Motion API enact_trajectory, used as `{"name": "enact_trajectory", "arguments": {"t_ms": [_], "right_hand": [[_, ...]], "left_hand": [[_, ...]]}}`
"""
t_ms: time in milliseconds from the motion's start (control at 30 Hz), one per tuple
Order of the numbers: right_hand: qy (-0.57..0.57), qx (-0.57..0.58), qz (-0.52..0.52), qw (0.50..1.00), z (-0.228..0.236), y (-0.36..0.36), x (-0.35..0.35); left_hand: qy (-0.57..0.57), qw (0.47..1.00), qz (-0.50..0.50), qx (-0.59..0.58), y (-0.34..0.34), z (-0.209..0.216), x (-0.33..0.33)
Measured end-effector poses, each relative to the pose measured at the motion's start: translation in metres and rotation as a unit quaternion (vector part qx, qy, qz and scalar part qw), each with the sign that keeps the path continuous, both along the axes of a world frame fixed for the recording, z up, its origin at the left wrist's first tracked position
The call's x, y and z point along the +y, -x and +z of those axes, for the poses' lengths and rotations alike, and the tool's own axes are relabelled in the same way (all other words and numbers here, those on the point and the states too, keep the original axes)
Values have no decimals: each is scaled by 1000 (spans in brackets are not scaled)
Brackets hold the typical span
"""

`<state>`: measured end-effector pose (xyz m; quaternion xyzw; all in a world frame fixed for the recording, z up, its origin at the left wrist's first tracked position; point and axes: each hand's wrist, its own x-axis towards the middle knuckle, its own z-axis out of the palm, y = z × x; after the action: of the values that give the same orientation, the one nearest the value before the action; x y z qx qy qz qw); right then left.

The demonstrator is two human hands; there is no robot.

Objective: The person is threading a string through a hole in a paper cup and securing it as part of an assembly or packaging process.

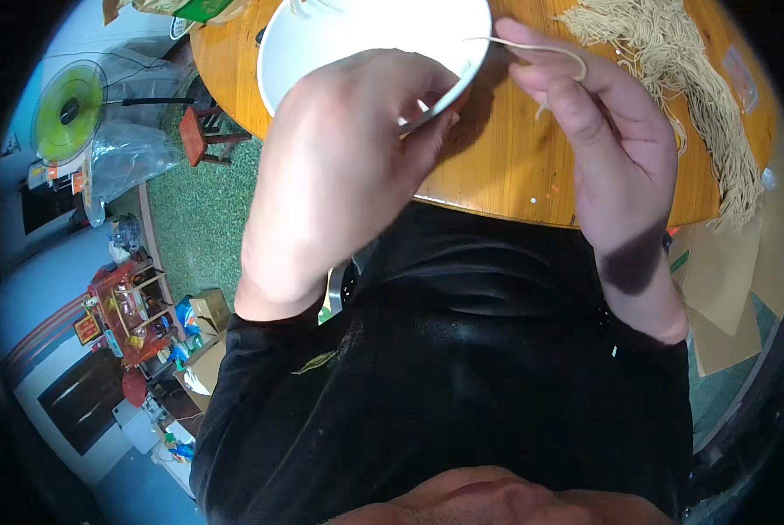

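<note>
Pale cord (541, 46) sits pinched in the right hand (621, 144), the nearer of the two, its long axis curving out leftward from that hand toward the white bowl (285, 48), whose rim the left hand (348, 131) grips just across from it.

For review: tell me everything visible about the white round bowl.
The smooth white round bowl has a thin rim; plastic or ceramic, I cannot tell. It appears tilted over the orange-brown wooden table, its top out of frame. The person's left grip holds its near edge, partly hiding it. Pale strands show at its upper left. A thin beige cord overlaps its right side, contact unclear.
</note>
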<state>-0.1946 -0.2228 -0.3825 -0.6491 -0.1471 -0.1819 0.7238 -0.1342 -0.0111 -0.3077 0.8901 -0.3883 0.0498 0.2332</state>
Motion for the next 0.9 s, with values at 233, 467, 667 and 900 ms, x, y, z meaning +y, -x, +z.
{"name": "enact_trajectory", "arguments": {"t_ms": [233,467,667,900], "right_hand": [[31,21,-29,999,-8,-3,11],[-11,97,-57,994,2,3,11],[1,152,-19,988,4,3,2],[-27,63,-59,996,2,-4,18]], "left_hand": [[14,992,45,117,-3,-2,3],[61,990,-9,125,-8,-11,7],[0,988,-39,148,-14,-1,14],[47,983,-87,154,-19,-2,15]]}}
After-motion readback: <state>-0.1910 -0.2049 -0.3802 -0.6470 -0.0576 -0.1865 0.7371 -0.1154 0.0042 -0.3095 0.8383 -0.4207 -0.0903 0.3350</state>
